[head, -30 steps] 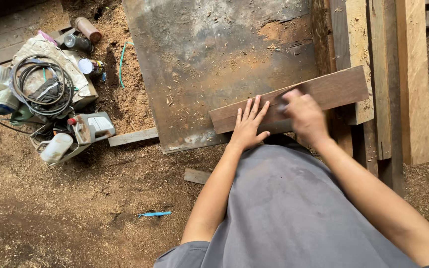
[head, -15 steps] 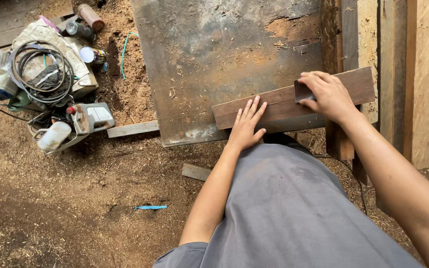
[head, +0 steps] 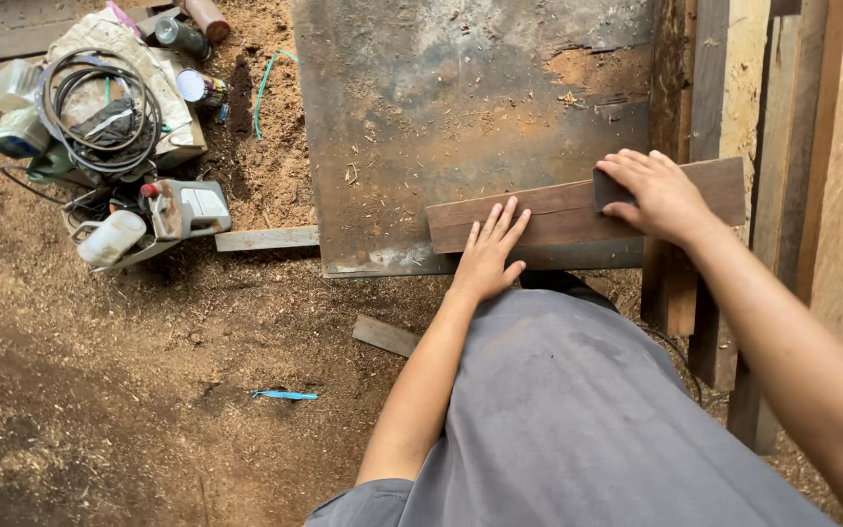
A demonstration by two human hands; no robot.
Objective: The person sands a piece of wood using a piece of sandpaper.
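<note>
At the far left, on a floor [head: 100, 390] of loose brown sawdust and dirt, lies a heap of gear: a coil of black cable [head: 100, 107] on a pale sack, a white plastic jug [head: 114, 237], a grey canister [head: 192, 207] with a red cap, and a few cans whose details are too small to make out. A thin blue scrap [head: 285, 395] lies on the sawdust nearer the person, and a short offcut of wood [head: 385, 336] sits beside it.

The worktop [head: 441, 127] is a flat, worn sheet, grey with rusty orange patches and scattered shavings. Across its near edge rests a dark brown plank [head: 558, 215], long, flat and smooth-edged.

The left hand [head: 490, 254] lies flat on the plank's left end, fingers spread wide, palm down, gripping nothing. Farther right, the right hand [head: 661, 195] is curled over a small dark block [head: 612, 187], pressing it onto the plank's top face; the fingers cover most of the block, so its material is unclear.

To the right stand rough pale boards [head: 831, 146], cut off by the frame's edge. The person's grey shirt [head: 578, 420] hides the worktop's near underside and part of the plank's lower edge.
</note>
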